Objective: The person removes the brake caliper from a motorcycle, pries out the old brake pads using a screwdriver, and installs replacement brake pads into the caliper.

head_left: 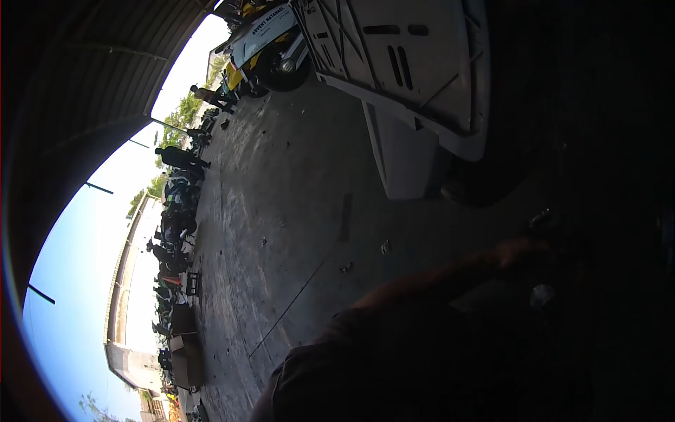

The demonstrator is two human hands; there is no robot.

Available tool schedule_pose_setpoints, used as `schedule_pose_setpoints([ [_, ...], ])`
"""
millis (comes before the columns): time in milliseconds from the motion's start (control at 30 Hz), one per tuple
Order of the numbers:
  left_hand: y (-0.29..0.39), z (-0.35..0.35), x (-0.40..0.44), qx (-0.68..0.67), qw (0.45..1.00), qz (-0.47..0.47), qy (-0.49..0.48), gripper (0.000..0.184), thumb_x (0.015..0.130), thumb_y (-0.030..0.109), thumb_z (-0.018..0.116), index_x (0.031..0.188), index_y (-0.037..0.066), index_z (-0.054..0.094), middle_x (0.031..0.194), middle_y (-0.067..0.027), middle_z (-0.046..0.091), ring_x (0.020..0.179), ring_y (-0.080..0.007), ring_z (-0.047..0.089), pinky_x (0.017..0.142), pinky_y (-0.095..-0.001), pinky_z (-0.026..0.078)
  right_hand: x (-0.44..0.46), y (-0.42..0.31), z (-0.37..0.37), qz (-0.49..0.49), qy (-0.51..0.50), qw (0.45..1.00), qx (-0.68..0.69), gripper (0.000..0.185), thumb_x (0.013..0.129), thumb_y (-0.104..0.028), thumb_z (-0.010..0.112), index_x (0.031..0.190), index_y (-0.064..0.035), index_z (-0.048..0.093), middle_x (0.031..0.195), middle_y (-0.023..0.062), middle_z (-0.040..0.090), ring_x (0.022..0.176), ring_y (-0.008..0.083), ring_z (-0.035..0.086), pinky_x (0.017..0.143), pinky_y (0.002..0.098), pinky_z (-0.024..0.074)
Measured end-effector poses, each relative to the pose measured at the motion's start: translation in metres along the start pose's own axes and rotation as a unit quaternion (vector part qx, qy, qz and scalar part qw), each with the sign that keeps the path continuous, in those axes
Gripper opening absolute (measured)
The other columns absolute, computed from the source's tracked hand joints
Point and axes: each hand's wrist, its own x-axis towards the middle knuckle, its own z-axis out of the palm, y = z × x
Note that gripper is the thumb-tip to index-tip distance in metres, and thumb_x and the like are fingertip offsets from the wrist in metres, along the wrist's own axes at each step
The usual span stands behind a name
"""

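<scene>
The view is tipped on its side and very dark at the right. One forearm reaches from a sleeve at the bottom toward the dark right side; it appears to be my left arm. My left hand [519, 252] is in deep shadow, so its fingers and anything in them cannot be made out. Near it are a small shiny object [541, 218] and a pale, roundish object [541, 295], both too dim to name. My right hand does not show. Above, a large pale panel [415, 63] with slots and crossed ribs stands beside a plain pale panel [404, 151].
Concrete floor [281, 211] carries small scattered bits. A vehicle with a lettered panel [267, 32] and a dark wheel [285, 70] stands farther off. Several people, including a standing person [176, 157], are along the far edge near motorcycles [179, 200] and a cardboard box [185, 362].
</scene>
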Motion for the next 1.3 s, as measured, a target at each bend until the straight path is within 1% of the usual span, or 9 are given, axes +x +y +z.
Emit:
schedule_pose_setpoints([
  [300, -0.004, -0.002, -0.007, 0.257, 0.956, 0.143, -0.012, 0.032, 0.092, 0.022, 0.055, 0.119, 0.004, 0.055, 0.107, -0.0090, 0.062, 0.091, -0.0191, 0.061, 0.069, -0.0326, 0.051, 0.011, 0.001, -0.006, 0.051, -0.104, 0.992, 0.048, 0.039, 0.098, -0.030, 0.045, 0.107, 0.0037, 0.062, 0.095, 0.0104, 0.064, 0.084, 0.0171, 0.059, 0.072, 0.0310, 0.0470],
  [367, 0.019, 0.030, -0.023, 0.083, 0.988, 0.101, 0.080, 0.046, 0.083, 0.010, 0.067, 0.125, 0.001, 0.049, 0.115, -0.0125, 0.059, 0.103, -0.0233, 0.061, 0.086, -0.0365, 0.052, 0.014, 0.003, -0.001, 0.054, -0.102, 0.992, 0.052, 0.041, 0.099, -0.032, 0.044, 0.106, 0.0043, 0.063, 0.092, 0.0105, 0.065, 0.082, 0.0166, 0.059, 0.070, 0.0307, 0.0472],
  [467, 0.017, 0.024, -0.020, 0.120, 0.970, 0.206, 0.050, 0.050, 0.084, 0.010, 0.067, 0.128, 0.001, 0.044, 0.113, -0.0140, 0.059, 0.103, -0.0249, 0.061, 0.086, -0.0375, 0.052, 0.018, 0.005, 0.006, 0.064, -0.092, 0.992, 0.058, 0.045, 0.099, -0.034, 0.042, 0.103, 0.0052, 0.065, 0.089, 0.0105, 0.066, 0.078, 0.0160, 0.060, 0.067, 0.0304, 0.0475],
  [667, 0.009, 0.016, -0.007, 0.142, 0.968, 0.187, 0.087, 0.052, 0.078, 0.010, 0.070, 0.125, 0.003, 0.048, 0.108, -0.0112, 0.062, 0.094, -0.0195, 0.061, 0.073, -0.0312, 0.053, 0.020, 0.000, 0.017, 0.083, -0.039, 0.991, 0.096, 0.045, 0.100, -0.032, 0.040, 0.102, 0.0058, 0.065, 0.086, 0.0100, 0.067, 0.076, 0.0168, 0.062, 0.063, 0.0306, 0.0500],
  [867, 0.012, 0.022, -0.010, 0.162, 0.953, 0.245, 0.072, 0.052, 0.079, 0.009, 0.069, 0.125, 0.002, 0.047, 0.106, -0.0119, 0.062, 0.095, -0.0199, 0.061, 0.074, -0.0316, 0.053, 0.012, 0.002, 0.020, 0.075, -0.020, 0.992, 0.104, 0.043, 0.098, -0.031, 0.043, 0.103, 0.0051, 0.064, 0.089, 0.0110, 0.066, 0.079, 0.0183, 0.062, 0.067, 0.0317, 0.0508],
  [967, 0.008, 0.014, -0.012, 0.110, 0.972, 0.197, 0.058, 0.049, 0.086, 0.013, 0.063, 0.130, 0.004, 0.042, 0.109, -0.0129, 0.060, 0.096, -0.0242, 0.062, 0.079, -0.0386, 0.054, 0.006, 0.003, 0.023, 0.064, -0.006, 0.993, 0.096, 0.041, 0.098, -0.031, 0.044, 0.105, 0.0046, 0.063, 0.092, 0.0114, 0.065, 0.082, 0.0190, 0.062, 0.069, 0.0322, 0.0505],
  [1100, 0.003, 0.002, -0.010, 0.028, 0.987, 0.158, 0.021, 0.043, 0.088, 0.017, 0.061, 0.127, 0.005, 0.047, 0.105, -0.0111, 0.061, 0.091, -0.0215, 0.062, 0.075, -0.0372, 0.054, 0.002, 0.006, 0.026, 0.042, 0.016, 0.995, 0.085, 0.040, 0.096, -0.031, 0.047, 0.107, 0.0040, 0.063, 0.096, 0.0121, 0.064, 0.085, 0.0199, 0.061, 0.072, 0.0328, 0.0501],
  [1167, 0.006, 0.000, -0.011, -0.034, 0.999, 0.017, -0.006, 0.039, 0.086, 0.023, 0.062, 0.120, 0.004, 0.055, 0.095, -0.0069, 0.061, 0.084, -0.0189, 0.061, 0.071, -0.0360, 0.052, 0.003, 0.005, 0.030, 0.026, 0.026, 0.996, 0.079, 0.039, 0.096, -0.031, 0.048, 0.108, 0.0037, 0.062, 0.098, 0.0124, 0.063, 0.087, 0.0203, 0.061, 0.073, 0.0332, 0.0499],
  [1300, 0.006, 0.008, -0.010, -0.102, 0.995, 0.011, -0.017, 0.035, 0.086, 0.026, 0.062, 0.114, 0.005, 0.059, 0.091, -0.0047, 0.060, 0.079, -0.0182, 0.060, 0.072, -0.0367, 0.051, 0.006, 0.003, 0.045, -0.019, 0.054, 0.997, 0.054, 0.038, 0.094, -0.030, 0.050, 0.110, 0.0030, 0.061, 0.102, 0.0130, 0.062, 0.090, 0.0212, 0.060, 0.076, 0.0338, 0.0494],
])
